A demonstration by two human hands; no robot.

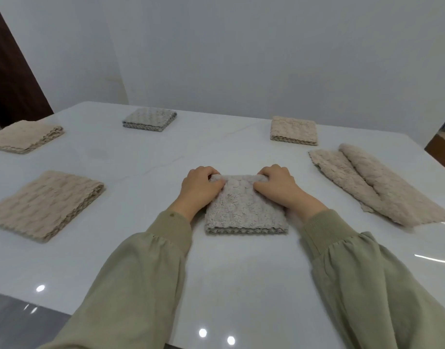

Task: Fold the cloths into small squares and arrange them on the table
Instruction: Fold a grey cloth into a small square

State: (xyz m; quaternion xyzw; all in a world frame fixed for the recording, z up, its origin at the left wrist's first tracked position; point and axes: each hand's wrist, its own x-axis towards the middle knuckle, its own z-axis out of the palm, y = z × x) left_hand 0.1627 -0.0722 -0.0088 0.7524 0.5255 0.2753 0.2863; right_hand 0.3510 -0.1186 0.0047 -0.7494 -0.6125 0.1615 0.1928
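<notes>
A grey fluffy cloth (244, 212), folded into a small square, lies on the white table (229, 273) right in front of me. My left hand (200, 187) grips its far left corner, fingers curled over the fold. My right hand (276, 185) grips the far right corner the same way. Folded squares lie around: a beige one (44, 205) at near left, another beige one (25, 136) at far left, a grey one (149, 119) at the back, and a beige one (293, 131) at back right.
A long beige cloth (375, 185), loosely folded lengthwise, lies at the right near the table edge. A white wall stands behind the table. A dark door frame (12, 71) is at the far left. The table's near edge runs along the bottom left.
</notes>
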